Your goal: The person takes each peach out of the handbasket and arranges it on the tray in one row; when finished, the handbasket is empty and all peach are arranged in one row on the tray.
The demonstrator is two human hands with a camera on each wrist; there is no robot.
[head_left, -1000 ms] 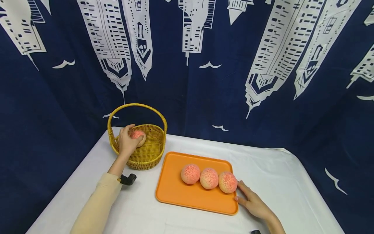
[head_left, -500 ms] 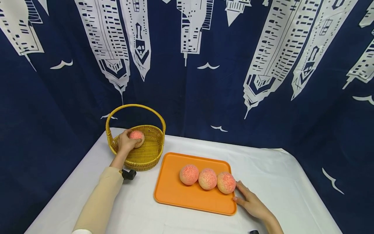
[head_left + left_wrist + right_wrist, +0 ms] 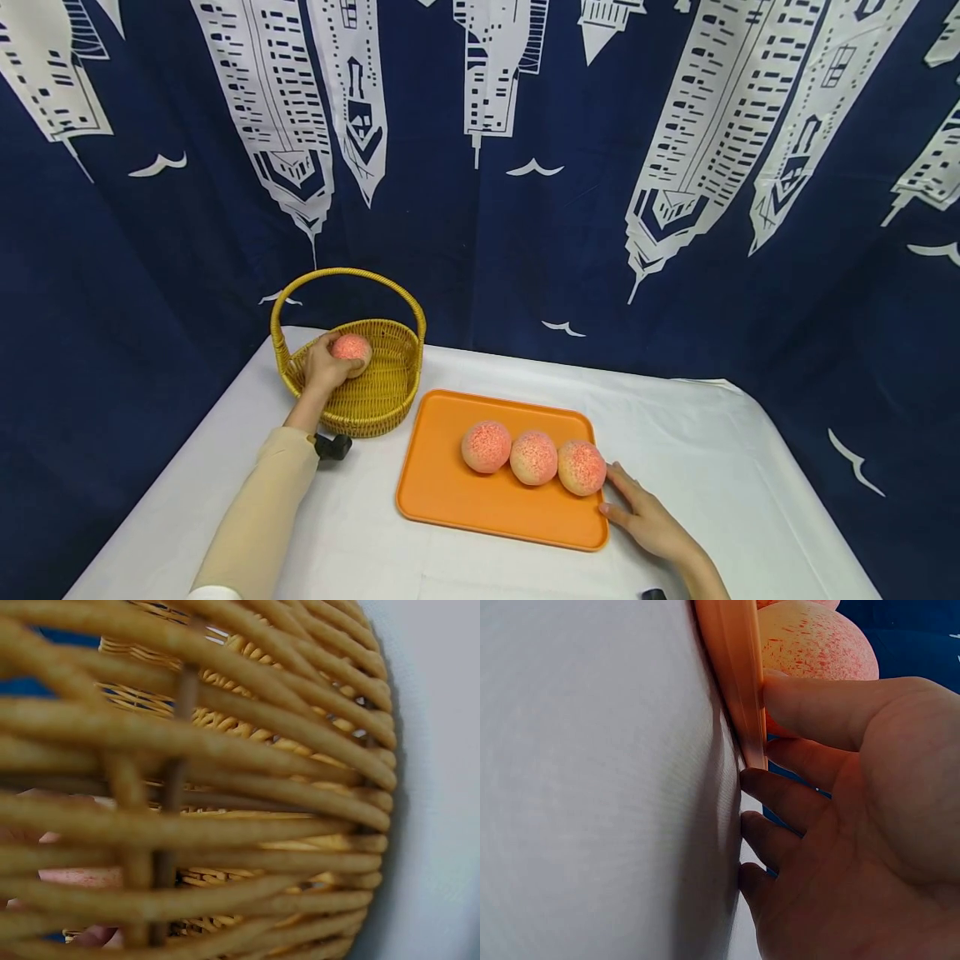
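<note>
In the head view my left hand (image 3: 322,368) reaches over the near left rim of a woven basket (image 3: 397,387) with a tall handle. Its fingers and thumb hold a pink, speckled peach (image 3: 353,352) inside the basket. Through the weave in the left wrist view, part of that peach (image 3: 79,877) shows; most of the hand is hidden. At the right end of an orange tray (image 3: 480,504) rests my right hand (image 3: 648,521), fingers loosely extended. Its thumb touches the tray's edge in the right wrist view, close to the nearest peach (image 3: 817,645).
Three peaches, the left one (image 3: 487,447), middle one (image 3: 534,458) and right one (image 3: 582,467), sit in a row on the tray. A white cloth (image 3: 360,533) covers the table. Behind it hangs a dark blue curtain (image 3: 450,275) with white building prints.
Over the last second my left hand has lowered slightly into the basket with the peach, its fingers closer round it. The right hand stays at the tray's edge.
</note>
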